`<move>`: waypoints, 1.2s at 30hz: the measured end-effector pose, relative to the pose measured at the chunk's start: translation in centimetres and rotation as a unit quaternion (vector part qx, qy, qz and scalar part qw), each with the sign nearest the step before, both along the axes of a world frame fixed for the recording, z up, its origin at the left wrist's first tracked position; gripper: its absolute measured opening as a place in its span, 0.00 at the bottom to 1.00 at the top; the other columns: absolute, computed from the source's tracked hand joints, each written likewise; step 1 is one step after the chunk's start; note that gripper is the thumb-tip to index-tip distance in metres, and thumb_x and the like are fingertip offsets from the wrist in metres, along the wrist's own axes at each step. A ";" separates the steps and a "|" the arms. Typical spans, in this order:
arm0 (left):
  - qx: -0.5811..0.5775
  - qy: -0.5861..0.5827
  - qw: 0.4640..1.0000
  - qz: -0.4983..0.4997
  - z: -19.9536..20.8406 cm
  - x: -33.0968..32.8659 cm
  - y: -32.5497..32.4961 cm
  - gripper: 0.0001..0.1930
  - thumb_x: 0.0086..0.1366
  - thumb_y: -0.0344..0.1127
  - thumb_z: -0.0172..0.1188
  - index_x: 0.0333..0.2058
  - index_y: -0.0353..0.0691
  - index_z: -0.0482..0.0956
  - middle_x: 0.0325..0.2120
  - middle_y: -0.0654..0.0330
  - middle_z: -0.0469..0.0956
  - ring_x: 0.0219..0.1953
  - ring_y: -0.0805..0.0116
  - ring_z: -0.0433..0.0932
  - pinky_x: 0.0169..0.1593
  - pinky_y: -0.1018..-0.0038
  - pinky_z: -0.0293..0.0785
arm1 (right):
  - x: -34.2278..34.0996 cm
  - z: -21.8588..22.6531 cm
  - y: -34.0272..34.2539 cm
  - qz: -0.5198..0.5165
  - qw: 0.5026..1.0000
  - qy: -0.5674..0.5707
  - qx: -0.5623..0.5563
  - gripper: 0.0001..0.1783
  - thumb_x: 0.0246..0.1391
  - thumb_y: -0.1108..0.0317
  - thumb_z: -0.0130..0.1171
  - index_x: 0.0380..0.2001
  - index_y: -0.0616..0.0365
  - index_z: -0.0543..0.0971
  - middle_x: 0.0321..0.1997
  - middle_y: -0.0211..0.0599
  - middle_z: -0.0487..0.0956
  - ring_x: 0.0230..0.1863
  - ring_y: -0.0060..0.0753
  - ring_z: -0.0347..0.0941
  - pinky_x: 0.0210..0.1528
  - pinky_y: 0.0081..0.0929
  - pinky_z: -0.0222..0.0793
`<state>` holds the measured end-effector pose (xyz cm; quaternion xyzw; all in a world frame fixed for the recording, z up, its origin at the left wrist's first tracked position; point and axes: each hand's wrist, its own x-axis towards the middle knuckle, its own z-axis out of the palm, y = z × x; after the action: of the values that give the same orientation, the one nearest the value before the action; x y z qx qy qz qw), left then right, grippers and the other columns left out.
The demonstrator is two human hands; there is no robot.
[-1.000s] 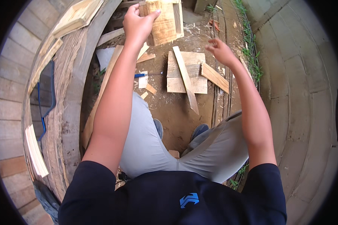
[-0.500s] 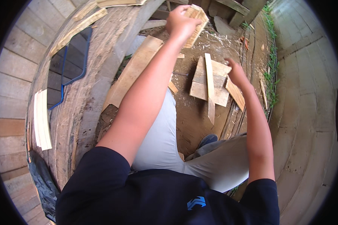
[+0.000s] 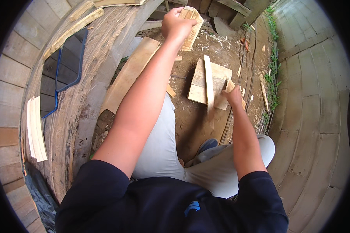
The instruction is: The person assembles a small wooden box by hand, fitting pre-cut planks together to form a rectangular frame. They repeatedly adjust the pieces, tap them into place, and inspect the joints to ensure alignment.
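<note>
At the far middle, my left hand [image 3: 176, 25] is closed on a wooden panel [image 3: 192, 30] with angled top corners, held tilted on edge above the ground. My right hand [image 3: 233, 97] is closed around a short wooden board [image 3: 230, 85], whose ends show above and below the fingers. Just left of that hand, a square panel of joined planks [image 3: 198, 83] lies on the dirt. A narrow wooden strip [image 3: 209, 79] rests across this panel, its near end reaching past the edge.
A thick weathered timber bench [image 3: 101, 50] runs along the left, bearing a blue-edged dark phone-like pair of panels [image 3: 70, 58] and pale thin strips [image 3: 35, 128]. A wide plank [image 3: 130, 73] leans beside it. Wood shavings [image 3: 221, 40] litter the ground; a plank wall [image 3: 311, 116] stands right.
My right hand has come nearer and closed on the short board that lay beside the square panel. My left hand still holds its panel; the whole view has shifted slightly.
</note>
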<state>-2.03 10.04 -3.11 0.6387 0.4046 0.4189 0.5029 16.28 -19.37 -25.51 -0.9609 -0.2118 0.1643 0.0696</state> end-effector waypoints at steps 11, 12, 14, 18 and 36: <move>0.015 -0.045 0.998 -0.034 -0.9 0.4 0.9 0.28 0.53 0.22 0.73 0.53 0.26 0.76 0.42 0.49 0.86 0.41 0.67 0.86 0.46 0.74 0.82 | 0.9 -2.7 0.9 0.067 0.983 -0.168 -0.019 0.11 0.61 0.69 0.51 0.39 0.61 0.80 0.38 0.55 0.85 0.40 0.57 0.85 0.43 0.49 0.81; 0.021 -0.033 0.999 -0.029 -0.9 0.3 1.0 0.28 0.53 0.23 0.73 0.53 0.25 0.76 0.42 0.49 0.86 0.41 0.67 0.86 0.46 0.74 0.81 | 1.4 -1.7 1.2 0.054 0.982 -0.183 -0.014 0.10 0.62 0.69 0.50 0.39 0.60 0.80 0.38 0.55 0.85 0.40 0.58 0.85 0.43 0.49 0.81; 0.011 -0.047 0.998 -0.035 -0.6 0.6 0.6 0.26 0.54 0.23 0.73 0.52 0.25 0.76 0.43 0.49 0.86 0.42 0.68 0.86 0.47 0.74 0.81 | 3.9 0.6 0.6 0.022 0.970 -0.240 0.008 0.09 0.63 0.69 0.49 0.40 0.59 0.79 0.37 0.55 0.85 0.40 0.57 0.85 0.42 0.50 0.81; -0.070 -0.160 0.980 -0.095 0.0 1.4 0.1 0.23 0.58 0.26 0.72 0.51 0.26 0.77 0.43 0.52 0.85 0.43 0.69 0.85 0.48 0.74 0.79 | 10.3 9.7 -1.0 -0.072 0.925 -0.367 0.074 0.05 0.62 0.71 0.55 0.40 0.59 0.74 0.37 0.47 0.84 0.40 0.53 0.84 0.41 0.46 0.81; -0.045 -0.290 0.939 -0.178 1.2 0.2 2.0 0.27 0.67 0.28 0.64 0.62 0.27 0.68 0.56 0.50 0.79 0.56 0.66 0.78 0.61 0.71 0.70 | 0.8 35.5 -1.1 -0.117 0.682 -0.373 0.618 0.19 0.70 0.72 0.47 0.61 0.63 0.65 0.46 0.39 0.74 0.42 0.33 0.75 0.48 0.33 0.72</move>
<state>-1.87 12.00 -1.96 0.5275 0.1397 0.4712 0.6930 17.09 -20.47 10.03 -0.6987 -0.1592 -0.3849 0.5816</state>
